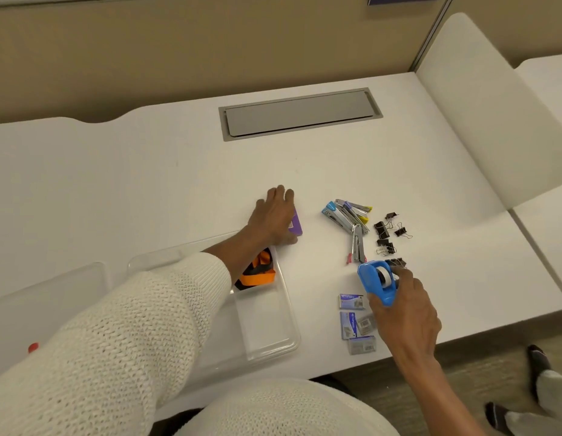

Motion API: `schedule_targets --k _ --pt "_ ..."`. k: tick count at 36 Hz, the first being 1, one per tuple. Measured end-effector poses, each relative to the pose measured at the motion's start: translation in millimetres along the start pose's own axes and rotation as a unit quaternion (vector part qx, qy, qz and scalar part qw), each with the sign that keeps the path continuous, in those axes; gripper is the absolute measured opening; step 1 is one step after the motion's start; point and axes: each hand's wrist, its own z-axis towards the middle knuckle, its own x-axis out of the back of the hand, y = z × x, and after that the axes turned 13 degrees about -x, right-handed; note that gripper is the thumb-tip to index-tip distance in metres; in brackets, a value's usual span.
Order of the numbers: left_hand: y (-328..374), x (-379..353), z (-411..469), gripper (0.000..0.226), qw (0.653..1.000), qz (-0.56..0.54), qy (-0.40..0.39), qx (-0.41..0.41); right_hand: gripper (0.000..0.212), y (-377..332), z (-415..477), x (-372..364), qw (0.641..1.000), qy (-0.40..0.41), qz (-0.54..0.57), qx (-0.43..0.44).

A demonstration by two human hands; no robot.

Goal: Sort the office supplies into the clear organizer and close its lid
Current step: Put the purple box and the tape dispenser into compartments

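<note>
The clear organizer [284, 309] lies on the white desk in front of me, partly under my left sleeve. An orange and black item [257, 272] sits in its far right compartment. My left hand [273, 215] reaches past the organizer and closes on a purple item [296, 226] on the desk. My right hand [405, 309] grips a blue tape dispenser [375, 283] just above the desk. Several staplers [348, 215] lie in a pile to the right, with black binder clips [388, 236] beside them. Small staple boxes [355, 322] lie near the front edge.
The clear lid [47, 287] lies flat to the organizer's left. A grey cable hatch [300, 113] is set into the desk at the back. A white divider [493, 105] rises on the right. A small red object [33, 347] shows at the lower left.
</note>
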Motion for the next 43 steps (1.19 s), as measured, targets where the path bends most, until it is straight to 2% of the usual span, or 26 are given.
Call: schedule_targets --k 2,5,20,25,30,36,43 --pt "-2 1 -1 0.116 0.999 0.008 -0.004 0.034 0.063 -1 1 -1 1.000 -0.003 -0.003 -0.002" --pt "-5 2 -2 0.111 0.998 0.003 -0.009 0.055 0.064 -4 3 -2 1.000 -0.008 -0.007 -0.003" --pt "-1 9 12 0.092 0.994 0.062 -0.055 -0.068 0.068 -20 15 -6 1.000 -0.018 0.007 0.020" --pt "-3 11 13 0.083 0.994 0.041 -0.056 -0.083 0.066 -22 14 -8 0.999 -0.029 0.007 0.030" --pt "-2 15 13 0.085 0.996 0.010 -0.033 -0.083 0.065 -30 16 -5 0.999 -0.027 0.011 0.041" --pt "6 42 3 0.093 0.995 -0.042 0.050 -0.078 0.065 -45 8 5 0.997 -0.038 0.036 0.065" --pt "10 85 -61 0.094 0.989 -0.072 0.126 -0.029 0.066 -77 -19 8 0.991 -0.067 0.056 0.101"
